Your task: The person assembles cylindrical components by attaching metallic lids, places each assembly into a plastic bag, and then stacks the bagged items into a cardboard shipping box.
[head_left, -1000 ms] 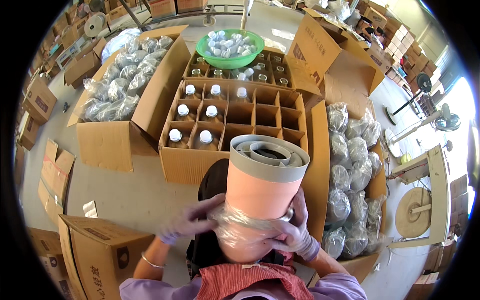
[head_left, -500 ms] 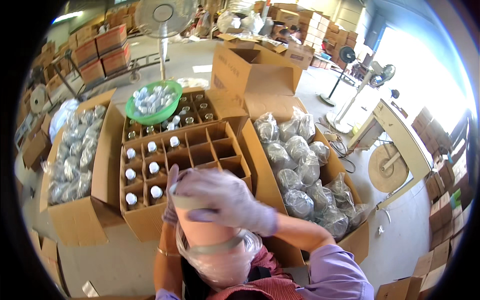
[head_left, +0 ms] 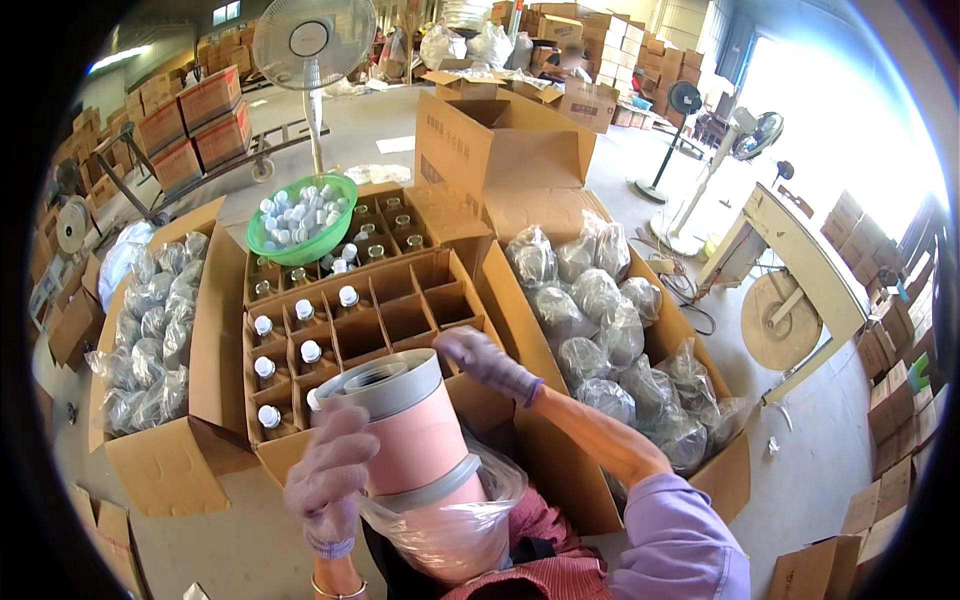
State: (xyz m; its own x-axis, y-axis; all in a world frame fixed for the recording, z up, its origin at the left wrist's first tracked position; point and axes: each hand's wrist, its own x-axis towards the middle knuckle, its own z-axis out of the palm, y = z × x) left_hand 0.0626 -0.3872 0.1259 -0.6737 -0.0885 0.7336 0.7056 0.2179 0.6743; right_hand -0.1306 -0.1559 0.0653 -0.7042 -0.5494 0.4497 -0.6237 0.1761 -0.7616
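Note:
A pink cylindrical container with grey bands leans in front of my body, and a see-through plastic bag bunches around its lower half. Its grey top is ringed, with a smaller round grey part inside. My left hand, in a pale glove, is beside the container's left side, fingers apart. Just past the upper right of the rim hovers my right hand, also gloved, fingers extended and holding nothing. Beyond lies a divided carton; white-capped bottles stand in its left cells.
A green basin of white caps rests on a second carton of bottles. Boxes of plastic-wrapped round items flank me, one at left and one at right. Pedestal fans and a pale machine stand are farther off.
Both hands have come away from the container's top, the right one outward to the right, the left one down and left. The grey top, covered before, now shows.

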